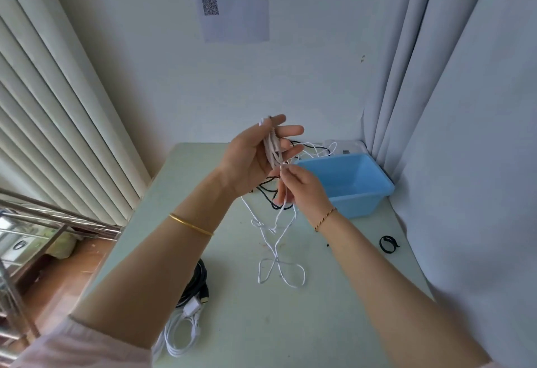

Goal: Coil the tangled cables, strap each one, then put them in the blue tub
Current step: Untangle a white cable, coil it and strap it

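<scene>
My left hand [255, 152] is raised above the table, palm toward me, with several turns of a thin white cable [273, 151] wound across its fingers. Just below it, my right hand [299, 187] pinches the same cable. The free length hangs down and ends in loose loops [280, 273] on the table. The blue tub [357, 202] stands at the back right and looks empty. A tangle of black and white cables [308, 148] lies behind my hands. A black strap [388, 244] lies on the table to the right.
A black cable coil [199, 279] and a white cable bundle with a plug [181, 332] lie near the table's left front edge. The pale green table [334, 324] fits into a corner with curtains on the right. A metal rack [35, 222] stands at left.
</scene>
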